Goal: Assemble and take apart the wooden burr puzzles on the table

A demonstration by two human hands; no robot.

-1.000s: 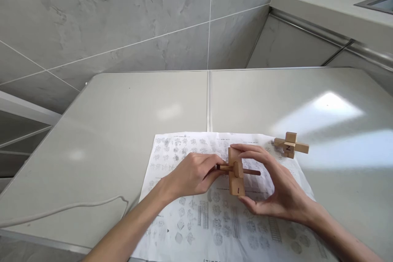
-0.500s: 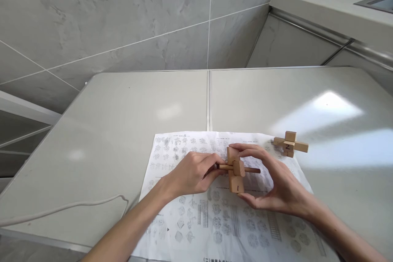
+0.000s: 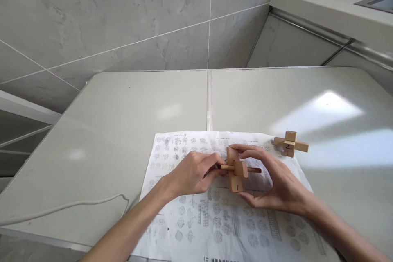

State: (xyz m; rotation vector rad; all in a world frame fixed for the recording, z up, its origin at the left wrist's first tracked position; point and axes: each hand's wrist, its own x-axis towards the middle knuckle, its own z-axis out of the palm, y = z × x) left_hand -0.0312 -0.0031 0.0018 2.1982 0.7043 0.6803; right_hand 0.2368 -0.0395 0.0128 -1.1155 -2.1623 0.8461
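Note:
A wooden interlocking puzzle (image 3: 235, 182) is held above a printed sheet (image 3: 172, 213). It has an upright block marked "1", a thin rod crossing it sideways and a short block facing me. My right hand (image 3: 270, 176) spans the upright block, fingers at its top end and thumb at its bottom end. My left hand (image 3: 205, 172) is closed at the puzzle's left side by the rod's left end; its fingertips are partly hidden behind the rod and block. Right of my right hand, a second wooden puzzle (image 3: 288, 146), marked like a "Z" or "N", rests at the sheet's upper right edge.
The sheet lies on a pale folding table (image 3: 147, 102) with a seam down the middle. A white cable (image 3: 76, 204) runs over the table's left front. Behind stands a grey tiled wall (image 3: 138, 12), and a white counter (image 3: 325, 2) juts out at upper right.
The puzzle's short front block has turned or shifted slightly to the right, and the rod has moved a little right. Both hands hold nearly the same position.

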